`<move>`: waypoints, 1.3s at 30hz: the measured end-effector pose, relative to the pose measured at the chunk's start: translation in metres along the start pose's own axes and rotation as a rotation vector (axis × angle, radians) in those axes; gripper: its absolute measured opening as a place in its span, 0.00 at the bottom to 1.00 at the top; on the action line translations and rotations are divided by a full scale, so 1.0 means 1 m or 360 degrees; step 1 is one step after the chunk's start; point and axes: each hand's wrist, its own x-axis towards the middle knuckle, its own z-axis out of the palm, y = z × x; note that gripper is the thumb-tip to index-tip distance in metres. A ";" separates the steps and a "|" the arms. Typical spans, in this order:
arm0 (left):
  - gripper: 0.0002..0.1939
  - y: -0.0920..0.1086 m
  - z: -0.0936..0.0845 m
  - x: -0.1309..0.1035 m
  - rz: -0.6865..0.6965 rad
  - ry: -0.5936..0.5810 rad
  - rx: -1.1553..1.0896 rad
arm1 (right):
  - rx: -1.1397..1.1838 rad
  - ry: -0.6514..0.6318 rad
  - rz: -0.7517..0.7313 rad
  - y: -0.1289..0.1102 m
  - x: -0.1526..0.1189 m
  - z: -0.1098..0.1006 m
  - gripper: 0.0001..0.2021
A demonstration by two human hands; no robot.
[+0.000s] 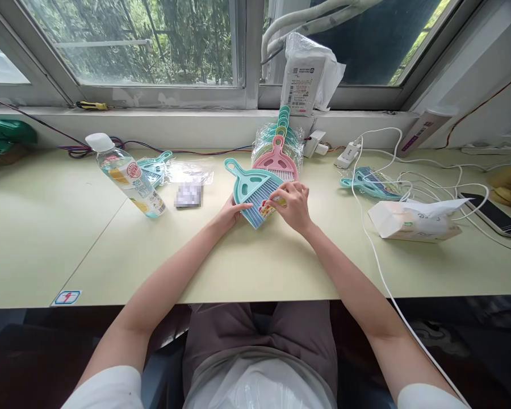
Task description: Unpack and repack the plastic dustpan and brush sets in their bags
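A teal mini dustpan (pixel 250 183) with a striped brush area and a colourful label (pixel 266 209) is held over the table in the head view, its handle toward the upper left. My left hand (pixel 231 212) grips its lower left edge, thumb on the front. The fingers of my right hand (pixel 292 204) are pinched together at the label on its right side. Just behind lies a pink dustpan (pixel 276 158), in front of a stack of teal ones (pixel 283 116) in clear plastic.
A tilted clear bottle (pixel 130 179), a small blurred packet (pixel 189 195) and a bagged teal set (pixel 154 168) are on the left. To the right are a tissue box (pixel 414 221), white cables, another bagged set (pixel 372 184) and a phone (pixel 494 213).
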 end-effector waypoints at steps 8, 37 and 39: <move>0.36 -0.003 -0.002 0.001 0.0013 0.0001 0.0136 | 0.0331 0.0089 0.0160 0.016 0.012 -0.022 0.18; 0.41 -0.005 0.004 -0.002 0.0013 -0.0091 0.0179 | -0.0162 0.0016 0.0032 0.010 0.001 -0.003 0.12; 0.41 -0.004 0.004 -0.002 0.0015 -0.0073 0.0174 | -0.0205 0.0067 0.0109 0.018 0.003 -0.006 0.11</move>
